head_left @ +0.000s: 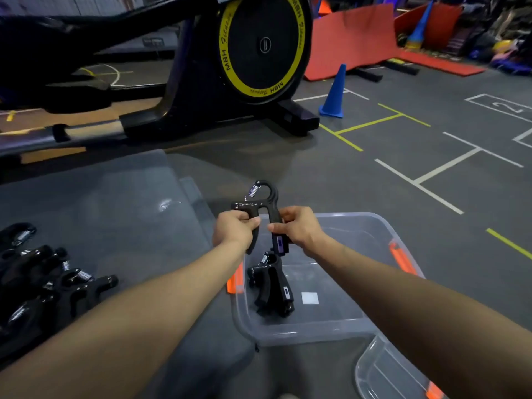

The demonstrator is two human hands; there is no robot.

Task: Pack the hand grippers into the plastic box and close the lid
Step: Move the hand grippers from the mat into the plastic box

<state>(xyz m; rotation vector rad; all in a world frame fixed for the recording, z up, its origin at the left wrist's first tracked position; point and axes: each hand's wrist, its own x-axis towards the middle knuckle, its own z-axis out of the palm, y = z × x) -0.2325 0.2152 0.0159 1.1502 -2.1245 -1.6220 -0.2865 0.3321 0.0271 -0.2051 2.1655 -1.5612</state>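
I hold one black hand gripper upright above the far left corner of the clear plastic box. My left hand grips its left handle and my right hand grips its right handle, spring end pointing away from me. Another black hand gripper lies inside the box near its left wall. A pile of several more black hand grippers lies on the floor at the left. The box's clear lid with an orange clip lies on the floor at the lower right.
A large exercise machine with a yellow-ringed flywheel stands ahead on the left. A blue cone stands beyond it, and red mats lean at the back. A clear sheet lies left of the box. The grey floor carries white and yellow lines.
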